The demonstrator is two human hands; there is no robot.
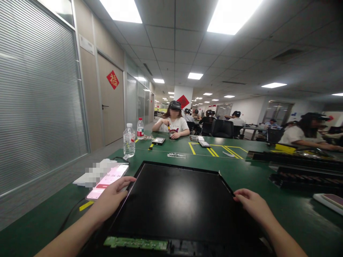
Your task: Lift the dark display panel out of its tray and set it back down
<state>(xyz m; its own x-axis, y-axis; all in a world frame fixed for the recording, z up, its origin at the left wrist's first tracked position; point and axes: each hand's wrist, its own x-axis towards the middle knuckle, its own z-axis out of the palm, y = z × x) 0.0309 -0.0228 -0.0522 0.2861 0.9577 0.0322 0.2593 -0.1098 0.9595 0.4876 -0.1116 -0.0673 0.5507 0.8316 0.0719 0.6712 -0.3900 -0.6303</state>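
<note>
A black LCD monitor panel (pixel 171 203) in a dark frame lies before me on the green table, its far edge pointing away. A strip of green circuit board (pixel 135 243) shows along its near edge. My left hand (pixel 115 194) holds the panel's left edge, fingertips at the frame and thumb just below them. On the opposite side my right hand (pixel 249 201) pinches the right edge of the frame between thumb and fingers. The undersides of the panel and the tips of some fingers are hidden.
Left of the panel lies a lit phone (pixel 109 182) beside a white sheet. A water bottle (pixel 129 141) and a red-capped bottle (pixel 140 128) stand beyond. Dark long parts (pixel 300 175) lie at right. Across the green table (pixel 150 157), a person (pixel 174 123) handles a small tool.
</note>
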